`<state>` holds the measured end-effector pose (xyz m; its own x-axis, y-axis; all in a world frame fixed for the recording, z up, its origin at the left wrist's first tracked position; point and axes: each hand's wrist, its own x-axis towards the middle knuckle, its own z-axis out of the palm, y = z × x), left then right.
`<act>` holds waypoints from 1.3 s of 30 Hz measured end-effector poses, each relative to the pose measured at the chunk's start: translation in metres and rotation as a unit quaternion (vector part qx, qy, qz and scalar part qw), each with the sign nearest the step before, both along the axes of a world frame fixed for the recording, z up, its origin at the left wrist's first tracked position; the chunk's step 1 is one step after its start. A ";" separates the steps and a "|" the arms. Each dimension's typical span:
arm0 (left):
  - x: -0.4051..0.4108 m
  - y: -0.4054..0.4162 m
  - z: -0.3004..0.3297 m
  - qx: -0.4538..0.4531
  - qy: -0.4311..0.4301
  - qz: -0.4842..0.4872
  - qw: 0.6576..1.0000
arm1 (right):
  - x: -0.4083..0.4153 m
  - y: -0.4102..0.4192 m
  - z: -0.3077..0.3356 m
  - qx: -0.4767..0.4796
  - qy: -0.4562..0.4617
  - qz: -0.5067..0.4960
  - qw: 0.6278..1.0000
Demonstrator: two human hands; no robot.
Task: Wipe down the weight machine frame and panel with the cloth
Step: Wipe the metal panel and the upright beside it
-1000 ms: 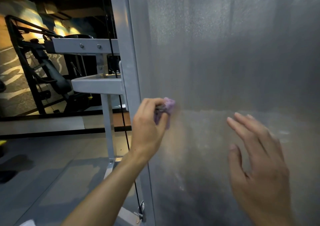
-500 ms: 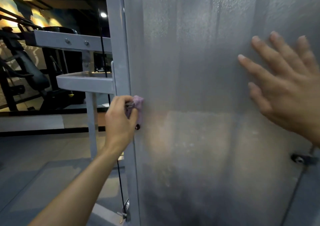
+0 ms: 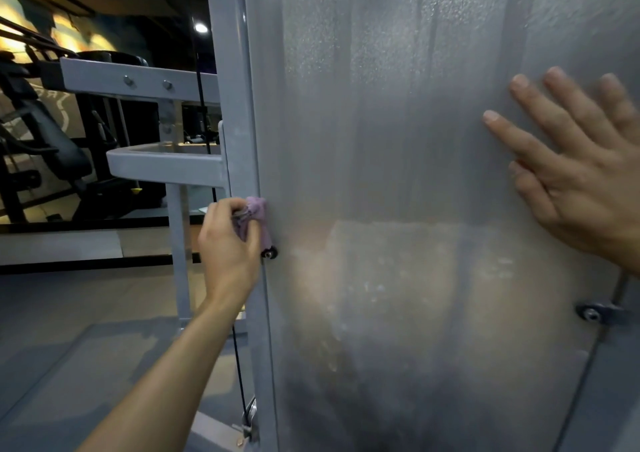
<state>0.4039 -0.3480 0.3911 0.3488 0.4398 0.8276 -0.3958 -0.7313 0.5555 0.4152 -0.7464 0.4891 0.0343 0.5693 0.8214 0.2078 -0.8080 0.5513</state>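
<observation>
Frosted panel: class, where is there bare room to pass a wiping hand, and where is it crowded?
The frosted panel is bare between the left hand, gripping the purple cloth, and the flat right hand. Crowded: the frame post edge by the black fastener, and the bracket at lower right.

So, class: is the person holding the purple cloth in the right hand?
No: the left hand grips the purple cloth at the frame's edge, while the right hand is spread flat on the panel.

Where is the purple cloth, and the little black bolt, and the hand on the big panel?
purple cloth (image 3: 257, 209): head view, on its bunched top.
black bolt (image 3: 269, 253): head view, on its round head.
right hand (image 3: 585, 188): head view, on the back of the hand.
</observation>
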 end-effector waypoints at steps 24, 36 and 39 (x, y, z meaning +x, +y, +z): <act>-0.011 0.003 -0.008 0.031 0.044 -0.014 0.998 | 0.004 0.001 -0.001 0.009 -0.004 0.010 1.000; -0.010 -0.015 -0.009 -0.047 0.039 -0.010 0.998 | 0.003 -0.001 0.000 0.000 -0.013 -0.008 1.000; -0.020 -0.057 -0.016 0.002 0.030 -0.101 0.994 | 0.002 -0.002 -0.001 0.003 -0.009 -0.008 1.000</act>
<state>0.3840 -0.4054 0.3746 0.4782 0.3526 0.8043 -0.5018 -0.6419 0.5798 0.4170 -0.7487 0.4885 0.0284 0.5644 0.8250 0.1846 -0.8141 0.5506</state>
